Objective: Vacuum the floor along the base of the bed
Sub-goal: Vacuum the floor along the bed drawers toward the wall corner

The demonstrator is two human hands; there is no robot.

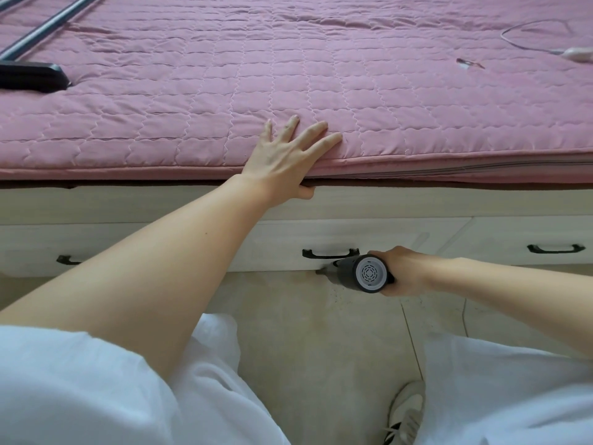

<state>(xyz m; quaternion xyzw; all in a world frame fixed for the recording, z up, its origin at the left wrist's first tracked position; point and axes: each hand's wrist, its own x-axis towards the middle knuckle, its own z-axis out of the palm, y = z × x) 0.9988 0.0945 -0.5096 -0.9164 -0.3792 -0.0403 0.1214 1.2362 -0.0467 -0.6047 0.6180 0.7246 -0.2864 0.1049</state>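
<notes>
Mid-task. Your right hand wraps the handheld vacuum, nozzle on the floor at the bed base, under a drawer handle. Left hand braces flat on the mattress, fingers spread. Specks just right of the nozzle remain; that stretch looks undone.

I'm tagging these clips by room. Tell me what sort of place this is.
Most likely a bedroom in a home: a wide bed under a pink quilted cover, drawers with black handles built into its base, and a tiled floor.
</notes>
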